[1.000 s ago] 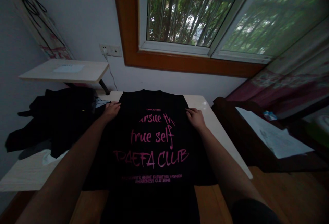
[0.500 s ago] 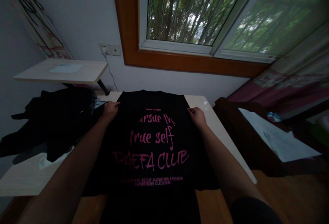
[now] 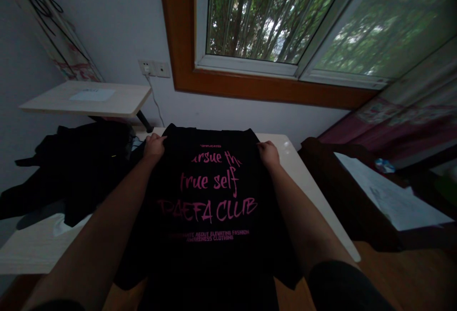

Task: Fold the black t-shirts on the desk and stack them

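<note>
Window (image 3: 253, 23) and wall (image 3: 228, 106) stand beyond the far edge of a pale table (image 3: 294, 168). Black shirt (image 3: 210, 192), pink lettering uppermost, extends over the middle of the table, its apparent long axis running from near the table's far edge to past its near edge. Left hand (image 3: 155, 145) and right hand (image 3: 270, 153) each pinch one side edge towards the shirt's far end, neither clearly nearer; most cloth lies between the forearms. Bare tabletop remains along the table's right side; heaped dark clothing (image 3: 82, 159) crowds its left. At the table's near edge, black cloth merges with the person's dark clothes, so the shirt's lower limit is uncertain.
</note>
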Demonstrator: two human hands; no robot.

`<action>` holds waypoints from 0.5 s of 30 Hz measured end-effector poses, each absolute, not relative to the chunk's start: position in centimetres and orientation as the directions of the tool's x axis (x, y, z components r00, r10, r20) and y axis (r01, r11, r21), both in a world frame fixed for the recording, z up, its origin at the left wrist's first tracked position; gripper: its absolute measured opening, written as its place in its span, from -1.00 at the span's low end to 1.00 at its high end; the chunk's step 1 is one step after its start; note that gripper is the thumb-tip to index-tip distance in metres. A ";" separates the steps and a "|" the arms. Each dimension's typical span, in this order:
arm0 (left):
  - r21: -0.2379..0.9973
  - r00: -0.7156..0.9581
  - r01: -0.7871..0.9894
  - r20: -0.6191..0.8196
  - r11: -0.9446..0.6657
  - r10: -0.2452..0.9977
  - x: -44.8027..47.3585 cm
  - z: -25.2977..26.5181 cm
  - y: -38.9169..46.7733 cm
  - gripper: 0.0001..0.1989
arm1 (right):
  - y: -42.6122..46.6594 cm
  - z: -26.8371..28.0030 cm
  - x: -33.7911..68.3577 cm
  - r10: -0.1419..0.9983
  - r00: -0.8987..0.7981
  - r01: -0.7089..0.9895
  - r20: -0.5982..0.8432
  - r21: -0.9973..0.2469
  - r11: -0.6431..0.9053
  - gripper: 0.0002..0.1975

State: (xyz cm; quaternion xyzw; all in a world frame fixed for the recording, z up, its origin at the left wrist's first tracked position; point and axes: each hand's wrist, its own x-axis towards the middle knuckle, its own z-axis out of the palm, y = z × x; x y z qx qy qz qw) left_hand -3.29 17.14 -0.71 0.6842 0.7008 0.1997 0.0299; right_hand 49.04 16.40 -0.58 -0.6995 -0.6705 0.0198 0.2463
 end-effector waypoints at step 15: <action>0.299 -0.005 0.950 0.311 -0.092 0.950 -4.7 -1.9 8.6 -0.60 | 9.4 -1.7 50.2 0.945 0.080 0.913 0.318 -0.403 0.058 -0.62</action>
